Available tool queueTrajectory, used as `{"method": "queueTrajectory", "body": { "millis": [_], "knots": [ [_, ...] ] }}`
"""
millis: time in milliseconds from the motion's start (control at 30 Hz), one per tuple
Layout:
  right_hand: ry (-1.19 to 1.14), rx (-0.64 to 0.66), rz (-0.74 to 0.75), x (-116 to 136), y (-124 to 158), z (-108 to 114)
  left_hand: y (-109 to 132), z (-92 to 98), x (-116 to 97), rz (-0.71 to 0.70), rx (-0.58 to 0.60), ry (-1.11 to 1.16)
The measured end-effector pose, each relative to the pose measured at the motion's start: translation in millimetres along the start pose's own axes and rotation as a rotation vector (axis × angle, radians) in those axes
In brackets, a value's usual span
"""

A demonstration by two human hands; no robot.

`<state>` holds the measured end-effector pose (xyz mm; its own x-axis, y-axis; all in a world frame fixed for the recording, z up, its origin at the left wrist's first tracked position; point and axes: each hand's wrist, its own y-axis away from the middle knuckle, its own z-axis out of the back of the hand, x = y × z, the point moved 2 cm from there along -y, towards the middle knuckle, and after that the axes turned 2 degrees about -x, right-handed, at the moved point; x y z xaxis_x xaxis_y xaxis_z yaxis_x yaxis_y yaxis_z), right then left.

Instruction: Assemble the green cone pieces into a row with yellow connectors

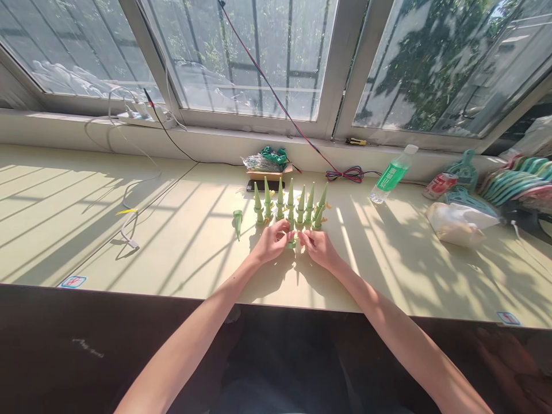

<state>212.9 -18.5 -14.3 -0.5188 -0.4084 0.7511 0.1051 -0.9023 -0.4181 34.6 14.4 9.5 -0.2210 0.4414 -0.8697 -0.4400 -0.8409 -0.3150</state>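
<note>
Several pale green pointed cones [280, 198] stand upright in a cluster on the table, some with small orange bits beside them. My left hand [271, 240] is closed around the near green cone [291, 218] at the front of the cluster. Close beside it, my right hand [318, 246] is pinched at the fingertips near that cone's lower part; anything between those fingers is too small to make out. A single green cone [238, 223] lies apart to the left, its tip towards me.
Behind the cones sit a dark phone [254, 186] and a small cardboard box [269, 174] of plastic and green stuff. To the right are a bottle [390, 177], a red can [440, 185], a plastic bag [457, 224] and hangers [517, 178]. A white cable [129, 230] lies left.
</note>
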Motion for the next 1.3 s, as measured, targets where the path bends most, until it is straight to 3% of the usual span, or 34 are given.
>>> {"method": "queueTrajectory", "body": {
  "millis": [200,333,533,900,1033,1200,1300],
  "knots": [
    [0.012,-0.038,0.053,-0.4,-0.8,3.8,-2.7,4.6,6.6,0.076,-0.118,-0.092],
    [0.013,-0.015,0.119,-2.1,-1.6,5.1,-2.4,4.6,6.7,0.117,-0.110,-0.071],
    [-0.014,-0.005,0.151,0.0,-1.9,4.9,0.0,3.1,0.8,0.072,-0.060,-0.048],
    [-0.136,0.077,-0.086,12.4,-2.6,7.6,3.4,-1.6,-3.4,-0.060,-0.014,0.025],
    [-0.142,0.030,-0.075,12.4,-3.8,8.4,2.3,-2.1,-1.2,0.005,-0.029,0.082],
    [-0.047,-0.034,0.000,9.9,-2.2,10.0,-2.1,2.1,8.5,0.109,-0.191,0.136],
    [0.001,-0.066,0.063,7.5,-1.5,10.3,-3.4,2.1,12.4,0.192,-0.172,0.200]
  ]
}}
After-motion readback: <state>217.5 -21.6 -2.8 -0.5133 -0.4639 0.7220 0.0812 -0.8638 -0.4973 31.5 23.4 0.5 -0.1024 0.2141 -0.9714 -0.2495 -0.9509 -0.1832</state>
